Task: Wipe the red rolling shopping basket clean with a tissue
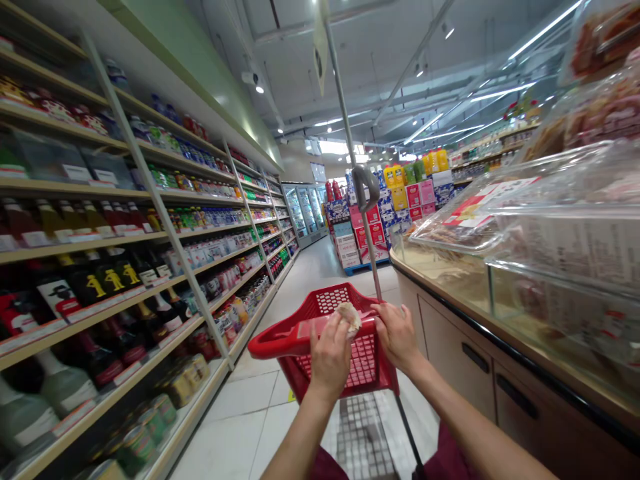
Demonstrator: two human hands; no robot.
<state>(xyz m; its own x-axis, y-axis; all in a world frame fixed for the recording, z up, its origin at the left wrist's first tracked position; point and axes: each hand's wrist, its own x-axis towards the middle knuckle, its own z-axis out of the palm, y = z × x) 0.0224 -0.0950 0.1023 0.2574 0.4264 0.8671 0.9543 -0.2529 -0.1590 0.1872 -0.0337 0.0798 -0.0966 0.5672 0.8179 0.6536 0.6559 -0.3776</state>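
A red plastic shopping cart (pixel 273 341) stands right in front of me, its basket perforated with a grid of holes. My left hand (pixel 330 357) is closed over a crumpled whitish cloth (pixel 349 317), pressing it on the cart's red handle bar. At the bar's right end, my right hand (pixel 400 337) has its fingers curled over the red rim, close to a tall metal pole (pixel 345 107). The pole rises past the cart's right side and carries a grey hook-shaped piece (pixel 366 189). Part of the handle is hidden under both hands.
Shelves of bottles and cans (pixel 195 220) run along the left. On the right, a counter (pixel 450 333) bears clear-lidded food packs (pixel 465 213). Stacked boxes (pixel 367 230) and glass-door coolers (pixel 305 210) stand farther down the tiled aisle (pixel 265 393).
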